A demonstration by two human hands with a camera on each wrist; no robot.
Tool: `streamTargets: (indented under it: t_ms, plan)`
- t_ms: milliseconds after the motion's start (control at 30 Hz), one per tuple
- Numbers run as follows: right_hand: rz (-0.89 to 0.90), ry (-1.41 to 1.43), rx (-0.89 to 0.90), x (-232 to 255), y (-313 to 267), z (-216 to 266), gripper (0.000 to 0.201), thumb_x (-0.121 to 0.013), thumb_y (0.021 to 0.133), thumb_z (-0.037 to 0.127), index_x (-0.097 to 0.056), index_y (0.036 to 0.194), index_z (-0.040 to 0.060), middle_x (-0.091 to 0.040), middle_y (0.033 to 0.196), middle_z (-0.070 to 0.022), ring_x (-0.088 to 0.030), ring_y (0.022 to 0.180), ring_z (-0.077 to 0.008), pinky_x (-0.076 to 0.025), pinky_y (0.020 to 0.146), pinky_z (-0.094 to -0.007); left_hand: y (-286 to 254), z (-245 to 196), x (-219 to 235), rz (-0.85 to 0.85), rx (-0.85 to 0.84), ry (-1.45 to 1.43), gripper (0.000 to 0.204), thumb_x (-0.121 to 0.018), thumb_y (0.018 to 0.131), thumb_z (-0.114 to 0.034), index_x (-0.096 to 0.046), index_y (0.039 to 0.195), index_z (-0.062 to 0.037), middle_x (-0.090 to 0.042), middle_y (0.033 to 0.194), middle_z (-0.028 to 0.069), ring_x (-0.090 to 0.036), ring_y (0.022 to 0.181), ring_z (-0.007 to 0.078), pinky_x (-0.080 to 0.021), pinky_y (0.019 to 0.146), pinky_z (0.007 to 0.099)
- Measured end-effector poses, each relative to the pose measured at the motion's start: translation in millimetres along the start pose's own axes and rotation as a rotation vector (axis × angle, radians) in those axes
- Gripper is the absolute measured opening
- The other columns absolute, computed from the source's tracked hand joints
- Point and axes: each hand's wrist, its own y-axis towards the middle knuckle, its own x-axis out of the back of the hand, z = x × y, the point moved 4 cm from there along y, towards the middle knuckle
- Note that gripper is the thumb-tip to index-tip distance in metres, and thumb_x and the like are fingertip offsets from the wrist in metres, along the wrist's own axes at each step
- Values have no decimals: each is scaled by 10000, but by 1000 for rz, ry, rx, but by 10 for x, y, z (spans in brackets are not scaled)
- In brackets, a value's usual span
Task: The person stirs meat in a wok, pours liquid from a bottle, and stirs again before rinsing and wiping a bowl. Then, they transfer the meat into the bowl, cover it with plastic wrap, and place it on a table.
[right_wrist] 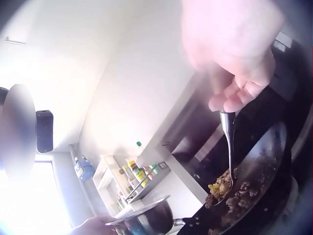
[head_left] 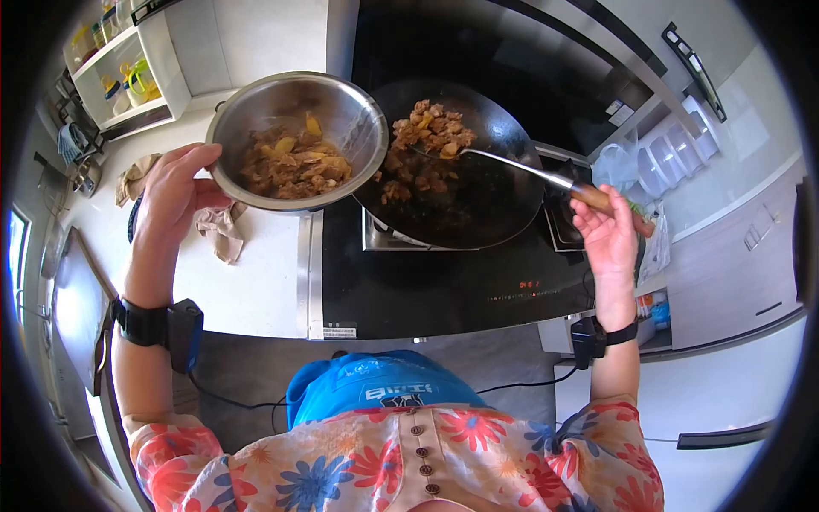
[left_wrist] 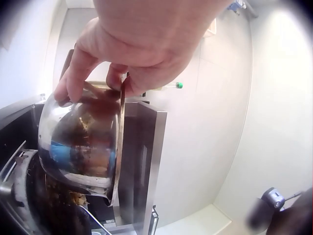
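Note:
My left hand grips the rim of a steel bowl, thumb at the edge and fingers on its outside. Chunks of browned meat with yellow pieces lie in the bowl, which is held beside the left edge of a black wok. Wooden-handled, the metal spatula is held in my right hand, fingers curled round the handle. Its head is under a heap of meat in the wok; more meat lies around it. In the left wrist view the bowl hides most of the wok.
The wok sits on a black glass cooktop. Left of it, crumpled cloths lie on the white counter, with a shelf of bottles behind. Stacked clear containers and a plastic bag stand at the right.

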Motion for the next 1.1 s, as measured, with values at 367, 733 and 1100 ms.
streamTargets:
  t_ms: [367, 733, 1100]
  plan:
    - [269, -210, 320, -675, -333, 896, 221, -458, 877, 204, -494, 977, 10, -609, 862, -200, -639, 712, -235, -530, 616, -295, 345, -88, -507, 31, -10, 3, 388, -543, 799, -180, -450, 1068, 85, -551, 948, 184, -615, 596, 272, -540, 540, 306]
    - [604, -598, 807, -964, -971, 929, 182, -570, 783, 163, -510, 935, 83, -521, 1020, -256, -606, 789, -281, -495, 715, -358, 314, 11, -593, 50, -4, -51, 337, -502, 820, -179, -506, 1020, 92, -574, 900, 179, -630, 611, 253, -547, 556, 279]
    - [376, -561, 401, -629, 6, 410, 122, -558, 805, 13, -549, 923, -16, -597, 867, -110, -625, 764, -194, -498, 719, -272, -132, 279, 160, -91, -14, -162, 252, -505, 834, -177, -554, 931, 50, -605, 782, 118, -612, 597, 182, -525, 525, 255]
